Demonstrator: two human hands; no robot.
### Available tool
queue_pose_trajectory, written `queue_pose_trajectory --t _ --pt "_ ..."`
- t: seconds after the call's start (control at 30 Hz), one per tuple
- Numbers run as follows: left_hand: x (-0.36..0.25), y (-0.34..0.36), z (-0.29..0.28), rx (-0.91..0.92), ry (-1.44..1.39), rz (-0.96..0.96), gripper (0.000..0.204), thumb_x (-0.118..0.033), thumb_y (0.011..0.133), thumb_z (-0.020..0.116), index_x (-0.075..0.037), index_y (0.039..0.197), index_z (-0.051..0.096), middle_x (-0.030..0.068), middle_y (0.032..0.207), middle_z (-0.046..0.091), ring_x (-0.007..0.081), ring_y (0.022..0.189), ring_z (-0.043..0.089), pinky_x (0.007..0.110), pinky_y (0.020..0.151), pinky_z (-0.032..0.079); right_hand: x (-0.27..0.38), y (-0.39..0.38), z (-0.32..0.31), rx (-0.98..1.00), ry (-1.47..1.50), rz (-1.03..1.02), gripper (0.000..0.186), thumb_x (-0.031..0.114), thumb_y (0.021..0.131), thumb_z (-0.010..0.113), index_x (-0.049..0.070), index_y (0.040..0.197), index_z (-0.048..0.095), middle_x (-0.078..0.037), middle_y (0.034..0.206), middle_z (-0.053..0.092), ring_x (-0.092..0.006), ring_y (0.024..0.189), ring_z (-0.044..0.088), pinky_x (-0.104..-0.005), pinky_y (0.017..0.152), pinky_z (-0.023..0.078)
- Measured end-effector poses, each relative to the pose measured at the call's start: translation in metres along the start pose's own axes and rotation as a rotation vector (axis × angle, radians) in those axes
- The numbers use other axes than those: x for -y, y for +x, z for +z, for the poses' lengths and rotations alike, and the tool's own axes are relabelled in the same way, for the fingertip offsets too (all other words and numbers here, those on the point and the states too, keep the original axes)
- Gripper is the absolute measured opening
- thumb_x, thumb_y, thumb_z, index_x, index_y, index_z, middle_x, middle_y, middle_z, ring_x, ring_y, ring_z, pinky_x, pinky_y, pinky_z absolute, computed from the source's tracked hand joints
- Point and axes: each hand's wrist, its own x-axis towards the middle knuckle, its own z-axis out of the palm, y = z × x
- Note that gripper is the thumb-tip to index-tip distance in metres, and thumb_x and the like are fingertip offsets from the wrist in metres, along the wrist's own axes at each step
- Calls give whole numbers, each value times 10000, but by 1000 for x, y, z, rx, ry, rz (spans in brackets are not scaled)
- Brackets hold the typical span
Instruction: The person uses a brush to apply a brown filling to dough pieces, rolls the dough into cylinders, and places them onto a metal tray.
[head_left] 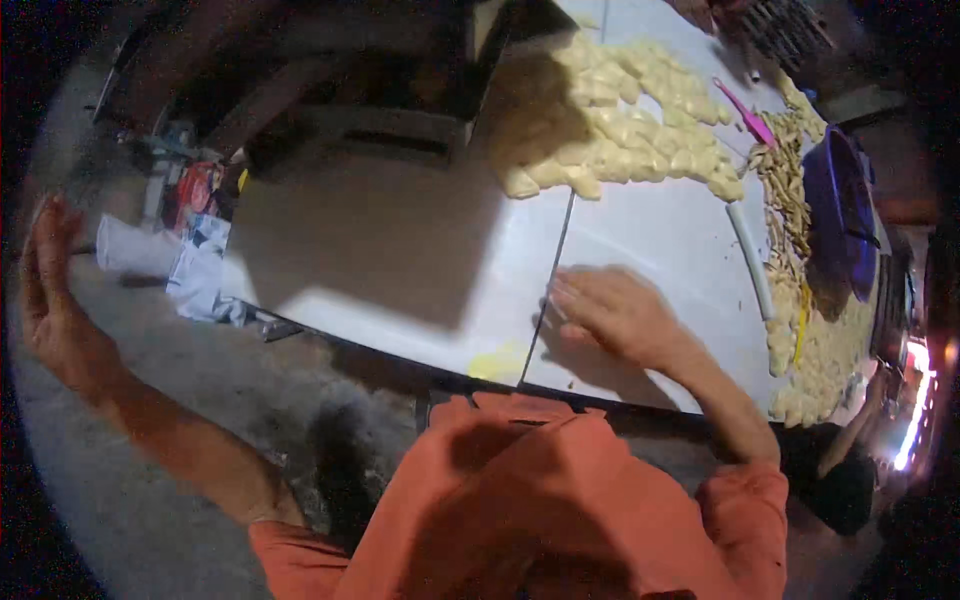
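From where I stand, the person's hands are well apart. The right hand (612,312) is palm-down with loosely stretched fingers, over the white counter (650,235) near its dark seam. The left hand (50,275) reaches far out over the grey floor (215,385), fingers extended, nothing visible in it. The smooth, pale-yellow, dough-like lumps (640,145) lie banked along the counter's far side, presumably so the near part can be worked on. A pink flat-bladed plastic tool (757,128) rests against the brownish strips (785,185), likely laid down within reach, beside the deep purple basin (835,210). I can't see under the right palm, nor tell whether it touches the counter; shadow muddies the dark boxy object (360,115), and the basin's contents are hidden.
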Motion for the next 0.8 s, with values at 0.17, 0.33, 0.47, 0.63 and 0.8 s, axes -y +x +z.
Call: queue_pose_trajectory --t 0.17,0.33,0.47,0.63,0.8 --pt "-30 -112 16 146 -94 -406 256 -134 1005 695 15 1210 734 121 1144 756 184 1009 713 309 903 571 54 -41 88 130 -3 -157 675 544 1025 480 86 1520 464 -118 1607 442 -274 1478 421 -553 1203 328" --pt "-85 -161 42 445 -60 -562 283 -163 999 712 0 1230 732 82 1162 746 164 1011 701 307 929 537 84 -5 139 5 -126 -233 745 608 1024 429 79 1548 438 -84 1624 427 -246 1528 347 -593 1264 181" --pt "-113 -177 52 506 -54 -457 294 -176 962 753 4 1194 752 79 1066 767 152 958 695 302 855 549 70 -28 138 -47 -45 -22 773 629 1016 438 56 1536 455 -96 1622 429 -213 1528 351 -639 1255 150" --pt "-131 -200 63 610 -21 -556 334 -181 981 733 13 1252 720 106 1137 751 166 1013 698 323 860 558 25 -138 81 -291 -45 301 729 538 976 591 -7 1454 519 -184 1519 528 -334 1454 458 -638 1202 269" --pt "-132 -234 46 612 -10 -604 314 -176 1004 705 0 1263 719 112 1116 751 173 1030 699 320 848 562 -9 -256 83 -379 -160 836 837 496 931 679 -35 1527 425 -251 1593 418 -413 1505 360 -655 1219 196"
